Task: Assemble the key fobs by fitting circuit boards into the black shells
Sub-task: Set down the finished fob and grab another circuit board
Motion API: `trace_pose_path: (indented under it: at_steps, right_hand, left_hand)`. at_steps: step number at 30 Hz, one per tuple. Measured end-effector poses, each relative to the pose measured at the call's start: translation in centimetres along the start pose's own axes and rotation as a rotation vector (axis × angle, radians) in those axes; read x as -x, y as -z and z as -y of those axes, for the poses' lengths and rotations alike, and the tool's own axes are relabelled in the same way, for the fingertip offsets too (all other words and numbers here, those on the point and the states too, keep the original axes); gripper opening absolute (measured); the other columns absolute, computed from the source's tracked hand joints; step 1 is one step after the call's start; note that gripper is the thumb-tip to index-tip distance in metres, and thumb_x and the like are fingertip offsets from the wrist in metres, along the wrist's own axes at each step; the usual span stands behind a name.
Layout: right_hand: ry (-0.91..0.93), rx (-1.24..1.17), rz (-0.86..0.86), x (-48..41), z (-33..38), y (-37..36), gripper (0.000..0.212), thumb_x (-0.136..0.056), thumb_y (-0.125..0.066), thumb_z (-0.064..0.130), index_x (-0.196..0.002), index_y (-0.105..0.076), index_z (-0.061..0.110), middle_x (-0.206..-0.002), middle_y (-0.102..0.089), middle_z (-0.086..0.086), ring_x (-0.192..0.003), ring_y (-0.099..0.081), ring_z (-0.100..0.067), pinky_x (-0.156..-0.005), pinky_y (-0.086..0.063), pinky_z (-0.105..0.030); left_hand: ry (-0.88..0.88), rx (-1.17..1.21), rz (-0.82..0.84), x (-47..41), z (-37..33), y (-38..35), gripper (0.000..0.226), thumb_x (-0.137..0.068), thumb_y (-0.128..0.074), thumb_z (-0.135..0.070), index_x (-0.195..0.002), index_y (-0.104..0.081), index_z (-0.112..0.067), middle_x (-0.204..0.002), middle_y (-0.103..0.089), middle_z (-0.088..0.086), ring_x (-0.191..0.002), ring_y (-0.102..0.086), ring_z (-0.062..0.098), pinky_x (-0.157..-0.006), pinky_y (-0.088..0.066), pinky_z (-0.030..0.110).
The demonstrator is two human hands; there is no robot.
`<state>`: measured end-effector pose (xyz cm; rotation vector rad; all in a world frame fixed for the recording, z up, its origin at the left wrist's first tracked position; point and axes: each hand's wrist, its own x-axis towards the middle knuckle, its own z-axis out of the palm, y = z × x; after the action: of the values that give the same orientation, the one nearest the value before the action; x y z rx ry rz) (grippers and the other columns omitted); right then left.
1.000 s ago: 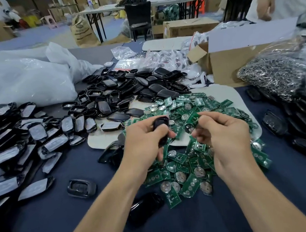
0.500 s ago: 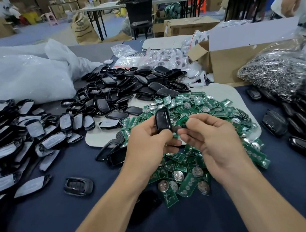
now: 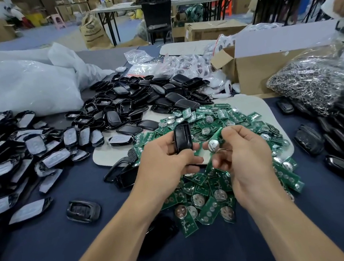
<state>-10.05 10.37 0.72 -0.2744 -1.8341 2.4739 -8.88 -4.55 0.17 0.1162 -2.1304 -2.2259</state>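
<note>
Cluttered table (image 3: 52, 249): left hand (image 3: 165, 160) grips shell (image 3: 182, 136), right hand (image 3: 241, 155) pinches board (image 3: 215, 141).

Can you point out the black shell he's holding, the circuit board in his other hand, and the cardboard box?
Shell (image 3: 183, 137): head view, middle of its upright black body.
Board (image 3: 213, 146): head view, the round silver battery on it.
Box (image 3: 266, 71): head view, its brown front wall.

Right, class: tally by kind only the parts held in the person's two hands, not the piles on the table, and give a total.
black shell: 1, held in the left hand
green circuit board: 1, held in the right hand
Total: 2
</note>
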Motion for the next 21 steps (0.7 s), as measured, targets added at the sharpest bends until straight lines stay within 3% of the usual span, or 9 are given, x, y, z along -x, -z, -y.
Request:
trace_pose_path:
  at_steps: [3, 7, 10, 12, 14, 16, 18, 21]
  right_hand:
    - [-0.028, -0.058, 0.033, 0.19, 0.08, -0.18, 0.04, -0.105, -0.051, 0.013, -0.066, -0.052, 0.023, -0.051, -0.045, 0.006, -0.035, -0.047, -0.019, -0.037, -0.031, -0.028]
    - [-0.083, -0.09, 0.125, 0.12, 0.21, -0.25, 0.025, -0.101, -0.058, 0.014, -0.077, -0.052, 0.017, -0.07, -0.063, -0.016, -0.044, -0.058, -0.026, -0.042, -0.04, -0.031]
    - [-0.139, -0.129, 0.206, -0.16, 0.31, 0.01, 0.015, -0.095, -0.067, 0.012, -0.081, -0.061, 0.012, -0.08, -0.075, -0.014, -0.063, -0.07, -0.024, -0.056, -0.056, -0.029]
    - [-0.145, -0.139, 0.241, -0.41, 0.26, 0.22, 0.014, -0.084, -0.073, 0.003, -0.078, -0.064, 0.011, -0.088, -0.076, -0.014, -0.073, -0.071, -0.021, -0.066, -0.059, -0.027]
    - [-0.124, -0.109, 0.234, -0.61, -0.03, 0.5, 0.026, -0.076, -0.071, -0.015, -0.083, -0.066, 0.01, -0.1, -0.075, -0.016, -0.086, -0.07, -0.022, -0.076, -0.061, -0.031]
    - [-0.087, -0.007, 0.198, -0.65, -0.34, 0.64, 0.045, -0.075, -0.067, -0.026, -0.101, -0.07, 0.01, -0.113, -0.075, -0.015, -0.098, -0.069, -0.027, -0.088, -0.06, -0.037]
    - [-0.032, 0.066, 0.163, -0.62, -0.41, 0.54, 0.055, -0.072, -0.069, -0.028, -0.109, -0.073, 0.013, -0.107, -0.078, -0.011, -0.099, -0.074, -0.028, -0.086, -0.061, -0.035]
    - [0.064, 0.112, 0.111, -0.6, -0.35, 0.14, 0.036, -0.078, -0.073, -0.019, -0.095, -0.078, 0.012, -0.093, -0.079, -0.012, -0.087, -0.076, -0.028, -0.077, -0.063, -0.033]
  left_hand:
    - [-0.001, -0.023, 0.005, -0.19, 0.17, 0.12, 0.038, -0.09, -0.067, 0.015, -0.113, -0.072, -0.015, -0.096, -0.081, 0.003, -0.088, -0.079, 0.015, -0.066, -0.061, 0.023]
    - [-0.018, -0.008, 0.042, -0.32, 0.18, 0.27, 0.039, -0.094, -0.062, 0.015, -0.107, -0.068, -0.021, -0.092, -0.081, 0.001, -0.088, -0.079, 0.015, -0.065, -0.062, 0.025]
    - [-0.021, -0.033, 0.041, -0.39, 0.28, 0.43, 0.033, -0.095, -0.063, 0.013, -0.104, -0.067, -0.018, -0.086, -0.081, 0.002, -0.082, -0.079, 0.016, -0.063, -0.062, 0.026]
    - [-0.013, -0.064, 0.032, -0.46, 0.39, 0.59, 0.024, -0.094, -0.066, 0.01, -0.105, -0.066, -0.012, -0.084, -0.08, 0.005, -0.077, -0.079, 0.018, -0.062, -0.062, 0.026]
    - [-0.003, -0.102, 0.013, -0.53, 0.43, 0.73, 0.019, -0.094, -0.071, 0.003, -0.105, -0.066, -0.011, -0.082, -0.08, 0.005, -0.075, -0.079, 0.021, -0.062, -0.062, 0.026]
    - [0.013, -0.144, -0.016, -0.6, 0.41, 0.84, 0.016, -0.091, -0.074, -0.001, -0.1, -0.067, -0.012, -0.078, -0.079, 0.005, -0.069, -0.078, 0.022, -0.059, -0.061, 0.026]
    - [0.033, -0.18, -0.036, -0.59, 0.41, 0.92, 0.015, -0.087, -0.076, -0.001, -0.094, -0.069, -0.013, -0.072, -0.078, 0.006, -0.061, -0.076, 0.021, -0.055, -0.058, 0.024]
    - [0.045, -0.198, -0.047, -0.55, 0.44, 0.93, 0.015, -0.084, -0.074, 0.001, -0.086, -0.073, -0.013, -0.07, -0.077, 0.008, -0.055, -0.072, 0.021, -0.051, -0.055, 0.024]
